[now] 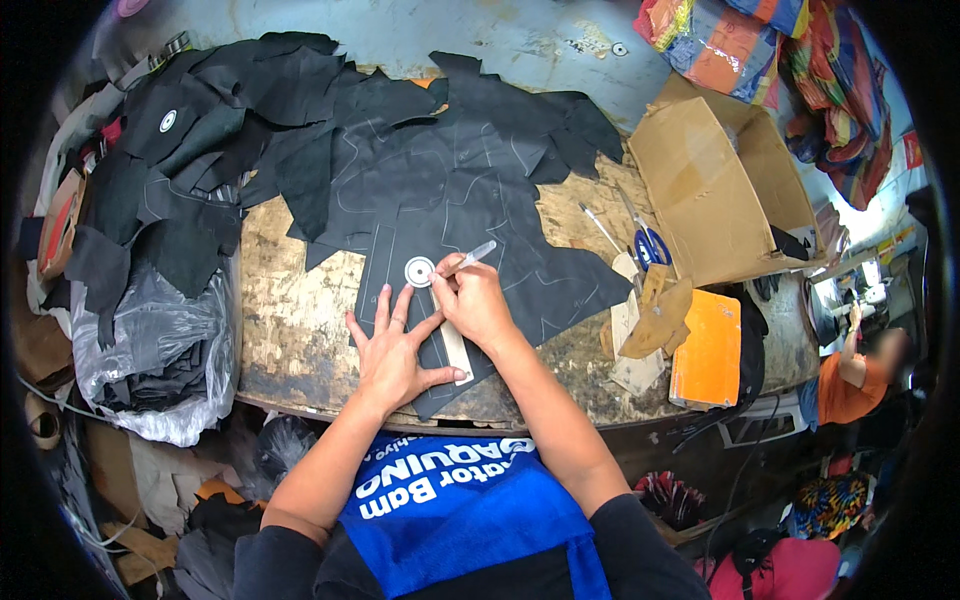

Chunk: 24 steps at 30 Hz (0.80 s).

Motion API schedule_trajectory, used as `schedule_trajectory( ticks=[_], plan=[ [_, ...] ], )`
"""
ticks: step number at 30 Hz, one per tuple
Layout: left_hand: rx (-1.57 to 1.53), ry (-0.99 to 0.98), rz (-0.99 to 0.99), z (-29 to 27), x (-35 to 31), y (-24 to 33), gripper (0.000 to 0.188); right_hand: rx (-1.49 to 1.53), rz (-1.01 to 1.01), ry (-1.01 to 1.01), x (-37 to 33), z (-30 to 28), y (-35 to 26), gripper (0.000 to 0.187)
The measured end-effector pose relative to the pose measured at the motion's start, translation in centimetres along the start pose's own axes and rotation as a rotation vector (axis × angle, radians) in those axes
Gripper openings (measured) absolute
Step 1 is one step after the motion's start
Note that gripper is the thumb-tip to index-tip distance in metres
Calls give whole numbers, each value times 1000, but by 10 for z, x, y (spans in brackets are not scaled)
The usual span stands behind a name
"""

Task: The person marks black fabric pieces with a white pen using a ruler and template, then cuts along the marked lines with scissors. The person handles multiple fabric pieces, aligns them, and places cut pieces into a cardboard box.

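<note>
A large sheet of black leather [470, 190] with pale traced outlines lies across the worn wooden table [290, 310]. My left hand [395, 350] lies flat with its fingers spread on a long dark pattern piece [385, 260] on the leather. A round white weight [419, 271] sits at the upper end of that piece, just above my fingers. My right hand [472, 300] grips a silver pen [470, 257], its tip touching the leather next to the weight. A pale cardboard strip [456, 350] lies under my right wrist.
More black leather scraps [180, 150] are heaped at the left over a clear plastic bag [160, 350]. At right are an open cardboard box [720, 190], blue-handled scissors [650, 245], a pen [600, 228], tan cardboard patterns [655, 320] and an orange notebook [708, 350]. Another person in orange [850, 375] sits far right.
</note>
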State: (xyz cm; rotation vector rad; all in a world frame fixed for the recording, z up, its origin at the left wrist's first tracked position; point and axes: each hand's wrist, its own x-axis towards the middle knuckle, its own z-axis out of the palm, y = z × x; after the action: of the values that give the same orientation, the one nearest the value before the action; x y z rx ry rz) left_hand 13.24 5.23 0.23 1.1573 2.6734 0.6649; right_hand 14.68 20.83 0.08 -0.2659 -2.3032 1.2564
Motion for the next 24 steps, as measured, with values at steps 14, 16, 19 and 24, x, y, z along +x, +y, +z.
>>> schedule_trajectory(
  ticks=[14, 16, 19, 24],
  plan=[
    [-19, -4, -10, -2, 0, 3, 85, -200, -92, -20, -35, -23, -7, 11],
    [-4, -10, -8, -2, 0, 2, 85, -197, -75, -88, -57, -35, -17, 11],
    [10, -7, -2, -2, 0, 2, 85, -140, -26, -121, -95, -49, -29, 8],
    [21, 6, 4, -2, -1, 2, 84, 37, 135, -111, -125, -49, -28, 11]
  ],
)
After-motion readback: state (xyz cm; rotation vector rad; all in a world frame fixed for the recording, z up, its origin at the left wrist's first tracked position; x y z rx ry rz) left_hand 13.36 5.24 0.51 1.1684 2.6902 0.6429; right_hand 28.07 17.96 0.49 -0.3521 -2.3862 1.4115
